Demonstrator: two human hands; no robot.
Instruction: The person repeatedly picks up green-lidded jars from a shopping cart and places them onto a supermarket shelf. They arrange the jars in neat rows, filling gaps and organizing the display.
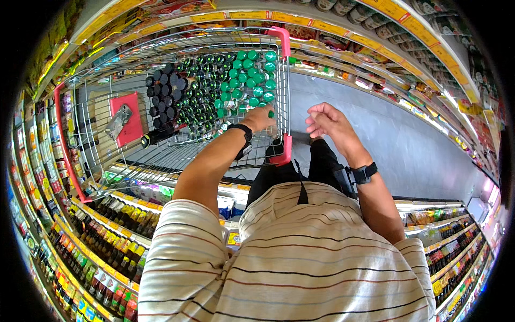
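My left hand (259, 120) is inside the near right end of a wire shopping cart (286, 100), its fingers around a green-capped bottle (270, 114). Next to it stand several rows of green-capped bottles (252, 72). Left of these are many small dark-capped bottles (201, 92), then larger black-capped ones (164, 89). One dark bottle (161, 135) lies on its side by the rows. My right hand (324, 120) is outside the cart, over the floor, fingers partly curled and apart, holding nothing.
A phone (119, 120) rests on a red flat thing (130, 135) at the cart's left end. Shelves with yellow price strips (289, 18) curve along the top. More shelves of bottles (120, 253) stand at lower left and at lower right (446, 245). Grey floor (362, 133) shows right of the cart.
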